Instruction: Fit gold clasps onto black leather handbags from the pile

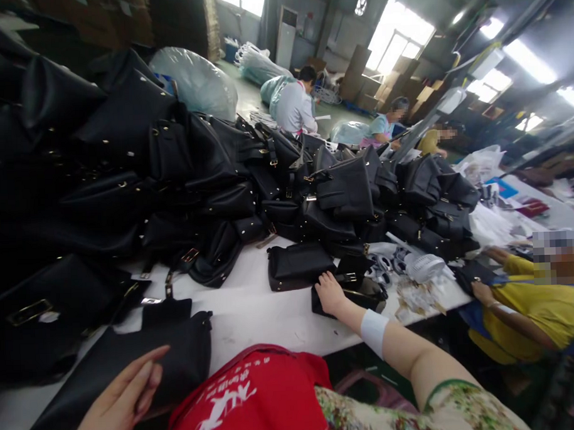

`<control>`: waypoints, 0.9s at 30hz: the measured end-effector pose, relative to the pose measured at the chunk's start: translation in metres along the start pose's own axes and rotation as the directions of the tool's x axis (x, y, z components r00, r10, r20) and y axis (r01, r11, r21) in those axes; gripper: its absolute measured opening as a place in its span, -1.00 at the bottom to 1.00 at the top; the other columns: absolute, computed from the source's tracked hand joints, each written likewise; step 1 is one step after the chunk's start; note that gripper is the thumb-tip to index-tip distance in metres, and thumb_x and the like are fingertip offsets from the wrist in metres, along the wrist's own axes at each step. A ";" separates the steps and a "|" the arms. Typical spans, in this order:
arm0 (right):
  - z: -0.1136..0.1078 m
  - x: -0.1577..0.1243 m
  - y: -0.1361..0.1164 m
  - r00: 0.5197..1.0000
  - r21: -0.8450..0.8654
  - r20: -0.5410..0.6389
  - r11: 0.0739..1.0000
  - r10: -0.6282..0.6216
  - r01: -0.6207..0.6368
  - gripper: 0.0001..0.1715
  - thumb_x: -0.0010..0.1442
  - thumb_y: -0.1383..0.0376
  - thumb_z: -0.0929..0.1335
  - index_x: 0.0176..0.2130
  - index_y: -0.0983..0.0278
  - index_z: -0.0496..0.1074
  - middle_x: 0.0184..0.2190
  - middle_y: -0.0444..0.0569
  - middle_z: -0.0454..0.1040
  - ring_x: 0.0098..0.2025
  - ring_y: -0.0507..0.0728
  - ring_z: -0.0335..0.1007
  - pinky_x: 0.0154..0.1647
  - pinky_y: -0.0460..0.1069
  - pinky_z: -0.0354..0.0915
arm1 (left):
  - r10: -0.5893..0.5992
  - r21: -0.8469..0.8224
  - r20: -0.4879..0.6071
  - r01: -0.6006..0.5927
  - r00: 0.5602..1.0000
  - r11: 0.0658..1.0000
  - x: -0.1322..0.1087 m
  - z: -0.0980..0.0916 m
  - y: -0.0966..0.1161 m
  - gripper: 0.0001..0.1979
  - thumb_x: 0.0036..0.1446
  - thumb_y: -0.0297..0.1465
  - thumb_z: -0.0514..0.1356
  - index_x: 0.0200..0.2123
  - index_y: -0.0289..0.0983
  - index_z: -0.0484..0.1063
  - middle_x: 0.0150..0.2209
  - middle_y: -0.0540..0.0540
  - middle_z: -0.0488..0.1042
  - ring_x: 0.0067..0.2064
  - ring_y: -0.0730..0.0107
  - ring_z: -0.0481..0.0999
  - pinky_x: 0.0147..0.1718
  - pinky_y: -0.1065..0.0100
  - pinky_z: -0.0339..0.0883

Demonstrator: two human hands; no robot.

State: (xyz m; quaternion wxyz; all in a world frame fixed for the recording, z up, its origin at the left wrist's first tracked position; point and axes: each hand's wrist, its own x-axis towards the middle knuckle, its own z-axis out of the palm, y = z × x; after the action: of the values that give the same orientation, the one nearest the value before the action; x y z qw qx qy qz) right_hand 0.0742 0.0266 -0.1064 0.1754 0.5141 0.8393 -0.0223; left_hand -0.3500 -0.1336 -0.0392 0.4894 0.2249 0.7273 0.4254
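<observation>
My left hand (119, 403) rests at the lower left with fingers stretched together, lying on the near edge of a flat black bag (132, 364) on the white table (252, 310). My right hand (330, 292), with a white wristband on the arm, reaches forward and lies on a small black bag with a gold clasp (355, 294); its fingertips are partly hidden against the bag. Just beyond it sits another small black bag (298, 265). A red apron (256, 398) covers my front.
A big heap of black handbags (172, 169) fills the table's left and middle. A person in a yellow top (539, 306) works at the right edge. Other people (295, 105) sit further back near plastic-wrapped bundles (195, 80), cardboard boxes and windows.
</observation>
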 end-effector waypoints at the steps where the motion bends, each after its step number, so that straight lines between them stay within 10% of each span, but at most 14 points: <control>1: 0.000 0.002 -0.014 0.999 0.005 -0.007 0.999 -0.038 0.038 -0.52 0.00 0.43 0.33 -0.06 0.57 0.47 0.03 0.44 0.36 0.21 0.41 0.16 0.33 0.23 -0.17 | -0.033 -0.033 0.014 0.033 0.999 0.999 -0.001 0.002 0.004 -0.30 -0.28 0.13 0.29 -0.15 -0.25 0.49 -0.52 0.02 0.34 -0.57 0.50 0.18 -0.63 0.47 0.12; 9: -0.001 0.055 -0.102 0.930 0.110 -0.093 0.925 -0.354 0.363 -0.43 0.18 0.34 0.25 0.18 0.37 0.30 0.31 0.12 0.13 0.37 0.20 -0.15 0.38 0.12 -0.27 | -0.038 -0.121 0.081 0.048 0.996 0.991 -0.006 0.009 0.015 -0.30 -0.25 0.08 0.31 -0.13 -0.32 0.46 -0.52 0.06 0.30 -0.60 0.57 0.08 -0.63 0.49 -0.08; 19: -0.012 0.099 -0.083 0.974 0.166 0.078 0.966 -0.214 0.199 -0.61 0.19 0.37 0.25 -0.10 0.56 0.50 -0.02 0.45 0.44 0.17 0.40 0.24 0.30 0.30 -0.22 | 0.006 -0.282 -0.144 -0.047 0.990 0.958 -0.009 -0.038 0.001 -0.47 -0.14 -0.09 0.30 -0.17 -0.36 0.47 -0.50 0.04 0.32 -0.59 0.61 0.09 -0.62 0.49 -0.12; 27: -0.023 0.125 -0.235 0.897 0.517 0.157 0.808 -0.413 0.282 -0.36 0.25 -0.08 0.21 -0.03 0.37 0.45 -0.21 0.12 0.56 -0.17 0.18 0.50 -0.09 0.03 0.35 | -0.022 -0.322 -0.437 -0.133 0.899 0.937 -0.025 -0.091 -0.026 -0.46 -0.22 -0.16 0.34 -0.19 -0.38 0.42 -0.51 0.06 0.30 -0.53 0.57 0.25 -0.54 0.48 0.15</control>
State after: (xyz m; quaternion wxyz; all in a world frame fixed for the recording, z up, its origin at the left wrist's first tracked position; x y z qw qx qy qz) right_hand -0.1881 0.0285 -0.1577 0.1440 0.3699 0.8565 -0.3298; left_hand -0.4189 -0.2024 -0.0337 0.3341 0.0563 0.7255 0.5990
